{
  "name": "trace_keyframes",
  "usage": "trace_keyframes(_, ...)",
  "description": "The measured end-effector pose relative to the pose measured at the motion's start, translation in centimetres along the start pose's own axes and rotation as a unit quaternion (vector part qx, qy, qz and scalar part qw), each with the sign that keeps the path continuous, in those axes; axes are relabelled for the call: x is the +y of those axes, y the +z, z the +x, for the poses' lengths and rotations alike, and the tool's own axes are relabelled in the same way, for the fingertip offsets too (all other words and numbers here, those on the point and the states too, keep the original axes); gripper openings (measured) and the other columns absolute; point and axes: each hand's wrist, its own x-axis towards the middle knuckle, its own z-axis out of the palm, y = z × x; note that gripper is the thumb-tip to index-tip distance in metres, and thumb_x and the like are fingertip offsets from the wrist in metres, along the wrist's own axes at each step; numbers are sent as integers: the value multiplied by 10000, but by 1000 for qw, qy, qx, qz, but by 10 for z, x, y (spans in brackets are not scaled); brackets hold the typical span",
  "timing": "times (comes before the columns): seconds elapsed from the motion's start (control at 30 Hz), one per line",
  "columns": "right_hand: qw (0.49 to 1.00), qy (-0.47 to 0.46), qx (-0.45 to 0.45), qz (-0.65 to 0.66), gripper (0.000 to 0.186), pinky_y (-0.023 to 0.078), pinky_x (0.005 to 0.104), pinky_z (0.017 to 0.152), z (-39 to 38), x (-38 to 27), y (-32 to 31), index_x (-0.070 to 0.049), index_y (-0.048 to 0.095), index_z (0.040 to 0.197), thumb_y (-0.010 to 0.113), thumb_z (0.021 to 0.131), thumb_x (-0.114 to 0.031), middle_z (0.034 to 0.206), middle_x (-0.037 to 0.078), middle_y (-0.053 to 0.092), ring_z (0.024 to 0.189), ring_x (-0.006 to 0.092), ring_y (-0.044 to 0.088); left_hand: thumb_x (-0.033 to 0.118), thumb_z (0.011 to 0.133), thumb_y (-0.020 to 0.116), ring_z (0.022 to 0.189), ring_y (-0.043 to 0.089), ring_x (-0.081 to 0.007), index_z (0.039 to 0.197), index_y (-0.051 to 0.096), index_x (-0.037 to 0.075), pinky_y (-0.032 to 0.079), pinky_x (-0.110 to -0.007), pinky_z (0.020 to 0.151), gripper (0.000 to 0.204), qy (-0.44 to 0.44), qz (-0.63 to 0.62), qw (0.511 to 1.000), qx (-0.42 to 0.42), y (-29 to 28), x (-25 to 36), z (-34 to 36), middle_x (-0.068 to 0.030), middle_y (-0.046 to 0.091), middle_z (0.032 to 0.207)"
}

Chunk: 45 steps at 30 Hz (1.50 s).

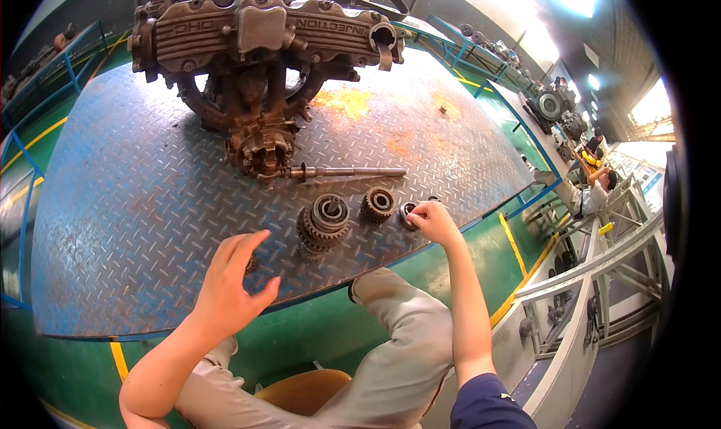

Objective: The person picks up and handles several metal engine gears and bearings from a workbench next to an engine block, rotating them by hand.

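Observation:
My right hand (pixel 435 223) is closed at the table's near right, its fingertips pinching the rim of a small dark metal ring (pixel 407 214), perhaps a bearing. My left hand (pixel 231 280) hovers over the near edge, thumb and fingers apart, holding nothing. Right of it stands a stack of toothed gears (pixel 323 222) with a shaft end showing on top. Between that stack and my right hand sits a single gear (pixel 378 204) with a round bore. A small dark part behind my left fingers is mostly hidden. Behind the gears lies a long steel shaft (pixel 349 172).
A large dirty engine assembly (pixel 255 42) stands at the back of the worn blue diamond-plate table (pixel 135 226). Blue rails (pixel 537 196) run along the right side. People (pixel 589 185) sit farther off at the right, near a pale metal frame (pixel 556 290).

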Motion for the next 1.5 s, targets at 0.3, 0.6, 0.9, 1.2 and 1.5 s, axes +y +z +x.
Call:
trace_keyframes(0.3, 995, -19, 82, 58, 215, 458, 341, 633, -6, 19, -5, 64, 712, 899, 700, 875, -148, 697, 131, 634, 670, 177, 591, 78, 747, 775, 1048, 577, -329, 1328, 548, 26, 514, -381, 850, 626, 59, 22, 998, 18, 2, -4, 1, -170, 587, 1213)
trace_keyframes(0.6, 984, 34, -67, 162, 151, 421, 253, 581, -7, 3, 1, 32, 706, 850, 716, 871, -117, 683, -11, 616, 637, 59, 508, 75, 734, 785, 1064, 575, -320, 1342, 542, 39, 520, -374, 848, 656, 46, 21, 999, 5, 2, -3, 1, -158, 583, 1216)
trace_keyframes(0.9, 994, -18, -99, 34, 220, 429, 309, 571, -11, -2, -6, 31, 688, 839, 760, 838, -177, 649, 52, 609, 607, 111, 505, 81, 726, 790, 1084, 569, -336, 1342, 540, 37, 504, -392, 893, 666, 52, 18, 998, 2, 1, -5, 1, -164, 587, 1224)
trace_keyframes(1.2, 991, -24, -125, -33, 258, 455, 331, 602, -11, -7, -6, 39, 656, 835, 762, 834, -196, 680, 114, 619, 643, 157, 557, 75, 708, 789, 1171, 568, -351, 1324, 560, 45, 453, -406, 1010, 658, 35, 0, 999, 0, 1, -4, 0, -167, 597, 1270)
trace_keyframes(1.5, 997, -1, -71, 8, 221, 466, 313, 619, -14, -17, -6, 32, 692, 857, 766, 834, -174, 684, 105, 625, 652, 150, 563, 71, 710, 789, 1148, 578, -349, 1324, 559, 43, 461, -398, 993, 656, 33, 0, 999, 3, 0, -3, -1, -169, 602, 1250)
